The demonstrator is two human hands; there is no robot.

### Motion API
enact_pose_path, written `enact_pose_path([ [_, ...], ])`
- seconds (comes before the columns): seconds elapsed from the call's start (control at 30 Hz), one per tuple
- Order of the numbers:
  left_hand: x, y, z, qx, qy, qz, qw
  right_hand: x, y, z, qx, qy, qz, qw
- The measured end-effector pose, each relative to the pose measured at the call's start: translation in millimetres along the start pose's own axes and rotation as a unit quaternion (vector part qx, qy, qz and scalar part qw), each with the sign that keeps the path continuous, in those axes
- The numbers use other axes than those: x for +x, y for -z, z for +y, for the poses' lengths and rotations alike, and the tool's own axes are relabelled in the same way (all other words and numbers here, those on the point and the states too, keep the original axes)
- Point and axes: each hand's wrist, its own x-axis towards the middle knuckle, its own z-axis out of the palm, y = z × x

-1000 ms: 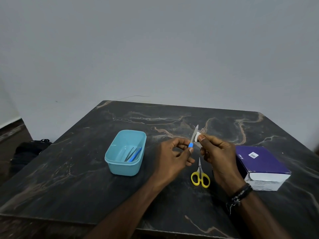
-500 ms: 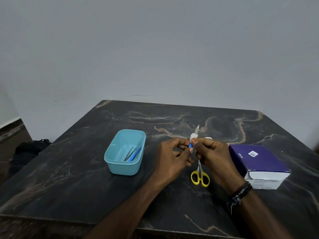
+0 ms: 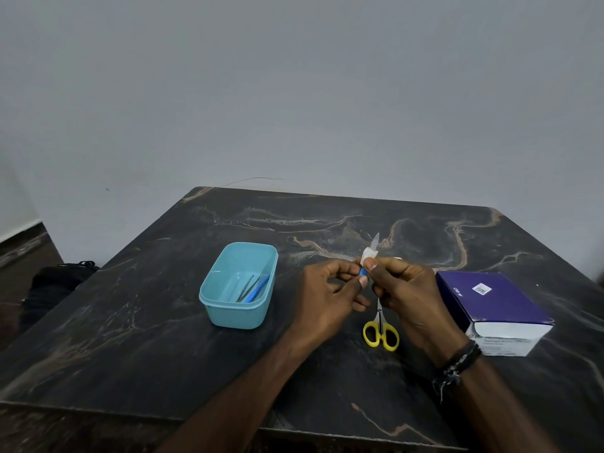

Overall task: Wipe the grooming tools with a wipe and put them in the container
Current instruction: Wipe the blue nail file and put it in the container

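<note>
Above the counter middle: file, blue-handled, thin metal blade; judged light, stiff, pointed, best held by the handle. Left hand pinches the handle; right hand pinches the wipe round the blade. Scissors lie below. Container towards the left edge. Dark marbled top; plain grey wall.

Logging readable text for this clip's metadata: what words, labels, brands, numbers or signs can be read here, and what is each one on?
"BD": white letters on the top of the purple box, near its left edge.
"BD": start of the printed lines on the box's white front face; the rest is too blurred to read.
White sticker on the box top: a square code, no readable text.
Nothing readable on the blue container or yellow scissors.
</note>
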Motion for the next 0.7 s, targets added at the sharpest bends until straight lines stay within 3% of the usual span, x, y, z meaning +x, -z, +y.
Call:
enact_pose_path([
  [0.3,-1.7,-0.6,0.5,-0.007,0.023,-0.026,0.999,0.8,2.3,-0.3,0.034,0.024,0.025,0.999],
  [0.53,0.8,1.3,3.4,-0.036,0.02,0.013,0.999,0.3,0.6,1.7,-0.007,0.01,-0.007,1.0],
  [0.7,-1.3,1.4,1.0,-0.016,0.027,-0.021,0.999,1.7,3.4,0.3,0.014,0.026,0.02,0.999],
])
